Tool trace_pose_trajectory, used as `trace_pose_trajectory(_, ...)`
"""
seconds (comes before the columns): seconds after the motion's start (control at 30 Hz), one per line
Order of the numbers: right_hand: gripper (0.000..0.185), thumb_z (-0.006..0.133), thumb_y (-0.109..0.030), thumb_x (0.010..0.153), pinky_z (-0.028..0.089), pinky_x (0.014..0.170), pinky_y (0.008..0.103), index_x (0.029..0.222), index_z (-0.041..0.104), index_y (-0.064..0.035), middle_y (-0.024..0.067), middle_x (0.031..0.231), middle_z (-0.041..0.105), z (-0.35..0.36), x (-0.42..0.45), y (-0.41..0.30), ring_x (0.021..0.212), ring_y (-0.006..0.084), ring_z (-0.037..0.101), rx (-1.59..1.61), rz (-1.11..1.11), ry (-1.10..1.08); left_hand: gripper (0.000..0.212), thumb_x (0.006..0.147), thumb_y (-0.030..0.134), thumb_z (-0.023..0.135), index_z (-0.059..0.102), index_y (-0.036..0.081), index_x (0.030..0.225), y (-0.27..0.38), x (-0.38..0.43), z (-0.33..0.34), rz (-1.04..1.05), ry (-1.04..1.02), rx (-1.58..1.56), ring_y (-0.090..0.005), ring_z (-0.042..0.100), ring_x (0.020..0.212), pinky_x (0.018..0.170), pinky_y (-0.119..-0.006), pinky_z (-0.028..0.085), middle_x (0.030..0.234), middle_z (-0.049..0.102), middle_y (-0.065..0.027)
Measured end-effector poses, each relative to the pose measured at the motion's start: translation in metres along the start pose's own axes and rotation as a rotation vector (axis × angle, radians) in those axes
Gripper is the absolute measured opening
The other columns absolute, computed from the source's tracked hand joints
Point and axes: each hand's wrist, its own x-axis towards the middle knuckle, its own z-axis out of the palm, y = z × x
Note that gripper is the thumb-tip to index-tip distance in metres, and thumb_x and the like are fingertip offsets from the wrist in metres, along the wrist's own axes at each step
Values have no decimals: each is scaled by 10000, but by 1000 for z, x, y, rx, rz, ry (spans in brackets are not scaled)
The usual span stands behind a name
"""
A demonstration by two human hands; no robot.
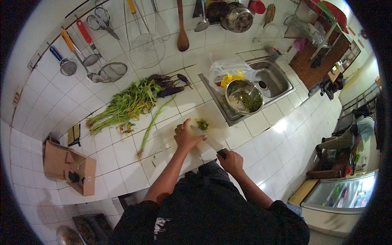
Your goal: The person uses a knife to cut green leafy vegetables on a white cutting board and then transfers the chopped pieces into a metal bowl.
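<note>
My right hand [231, 160] grips the black handle of a kitchen knife [213, 143], whose blade points up and left over a pale cutting board [171, 134]. My left hand [186, 136] is beside the blade with its fingers spread, thumb near the metal; nothing shows in its grasp. A small heap of chopped greens [202, 124] lies on the board just beyond the blade tip. Left of the board is a long green stalk [157, 114]. A leafy bunch with roots [128, 102] and several dark purple eggplants [170, 90] lie farther back on the tiled counter.
A steel bowl [244, 96] holding chopped greens stands at the sink [274, 78], beside a plastic bag [228, 69]. An open cardboard box [88, 180] sits at left. Strainers and a wooden spoon [183, 41] hang on the wall. Another person [364, 128] is at far right.
</note>
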Motion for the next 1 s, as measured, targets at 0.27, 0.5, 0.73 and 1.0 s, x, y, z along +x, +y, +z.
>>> trace_pose_trajectory(0.27, 309, 668, -389, 815, 517, 668, 453, 851, 660, -82, 135, 802, 682, -14, -5, 8, 767, 343, 664, 35, 41, 66, 898, 604, 431, 849, 403, 258, 1364, -9, 43, 24, -99, 167, 25, -355, 374, 1252, 950, -598, 372, 1324, 408, -145)
trace_pose_trajectory(0.5, 471, 568, -473, 912, 448, 524, 368, 857, 627, -9, 87, 586, 583, -1, 26, 47, 540, 213, 565, 497, 56, -192, 750, 656, 470, 806, 502, 204, 1288, -20, 33, 26, 218, 226, -18, -343, 397, 1199, 975, -542, 340, 1252, 438, -139)
trace_pose_trajectory(0.73, 430, 416, -437, 1003, 231, 376, 266, 773, 527, -91, -39, 541, 375, -40, 37, 41, 408, 85, 297, 1149, 382, -828, 1059, 487, 640, 838, 442, 176, 1353, 12, 20, 15, 284, 165, 84, -327, 369, 1234, 1018, -526, 300, 1273, 440, -161)
trace_pose_trajectory(1.0, 451, 319, -464, 1018, 224, 365, 252, 782, 486, -117, -44, 537, 319, -54, 58, 74, 405, 83, 242, 1294, 509, -1092, 894, 565, 566, 834, 493, 215, 1312, -9, 42, 22, 156, 270, 112, -304, 357, 1242, 1006, -512, 303, 1269, 426, -125)
